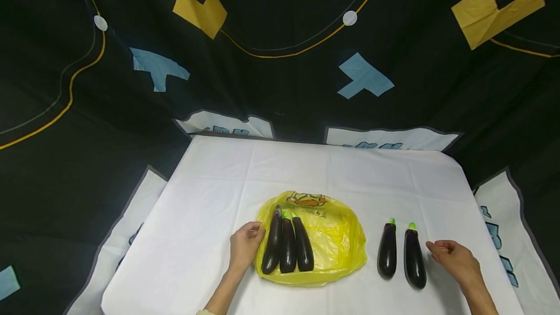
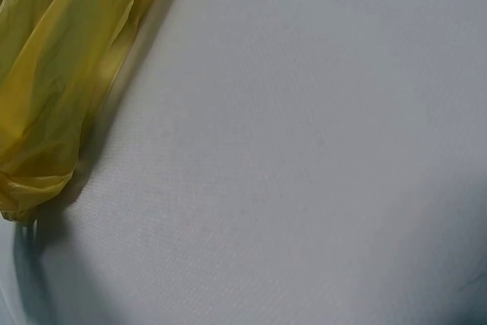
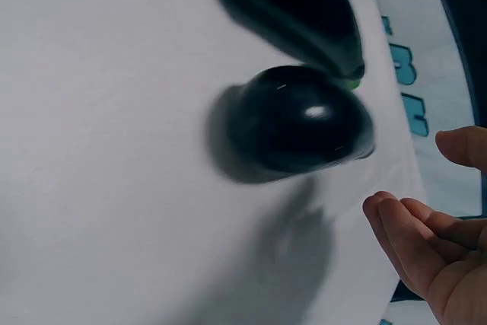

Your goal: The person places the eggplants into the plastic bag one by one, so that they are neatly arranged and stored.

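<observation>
My left hand is at the left edge of a yellow plastic bag, its thumb and fingers pinching the rim. Inside the bag's left half lie three dark eggplants side by side, green stem ends pointing away. The left wrist view catches a side of the yellow bag, with that hand out of sight. Right of the bag are two more eggplants, one nearer the bag and one farther right. Beside the farther one hovers my right hand, thumb and fingers apart and holding nothing, its shadow on the cloth.
A white cloth covers the table beneath everything. Behind and around it hangs a dark fabric printed with yellow and blue shapes. White printed patches show past the table's back and side edges.
</observation>
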Demonstrator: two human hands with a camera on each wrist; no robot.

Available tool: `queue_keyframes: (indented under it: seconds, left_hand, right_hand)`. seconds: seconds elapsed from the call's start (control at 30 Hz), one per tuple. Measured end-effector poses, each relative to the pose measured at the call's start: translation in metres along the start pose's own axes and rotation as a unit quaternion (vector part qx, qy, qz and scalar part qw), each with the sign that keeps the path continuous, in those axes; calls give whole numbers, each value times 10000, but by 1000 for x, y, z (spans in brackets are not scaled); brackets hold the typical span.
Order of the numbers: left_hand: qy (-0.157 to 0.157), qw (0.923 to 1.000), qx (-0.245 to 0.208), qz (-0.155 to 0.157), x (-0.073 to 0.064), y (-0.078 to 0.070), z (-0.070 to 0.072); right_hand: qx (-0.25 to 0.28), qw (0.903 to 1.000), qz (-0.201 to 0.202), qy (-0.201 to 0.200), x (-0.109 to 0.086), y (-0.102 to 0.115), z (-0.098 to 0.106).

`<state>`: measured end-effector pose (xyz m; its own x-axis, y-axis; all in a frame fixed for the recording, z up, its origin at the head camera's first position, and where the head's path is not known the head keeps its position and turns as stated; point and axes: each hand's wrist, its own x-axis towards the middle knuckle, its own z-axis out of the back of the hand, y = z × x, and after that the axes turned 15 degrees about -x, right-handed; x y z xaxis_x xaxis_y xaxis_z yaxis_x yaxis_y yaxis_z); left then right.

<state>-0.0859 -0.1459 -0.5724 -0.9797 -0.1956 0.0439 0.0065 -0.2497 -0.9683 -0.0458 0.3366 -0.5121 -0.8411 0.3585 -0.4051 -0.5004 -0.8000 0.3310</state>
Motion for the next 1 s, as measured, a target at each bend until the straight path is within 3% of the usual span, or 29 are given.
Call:
queue_keyframes:
  seconds: [0.4,1.0]
  left_hand:
    - [-37,10000,-25,57,-1,1,0]
    - [-32,9998,-32,-212,0,3,0]
  right_hand:
    - [-264,9993,117,251,4,-9,-23]
    - [-444,9980,337,302,1,1,-28]
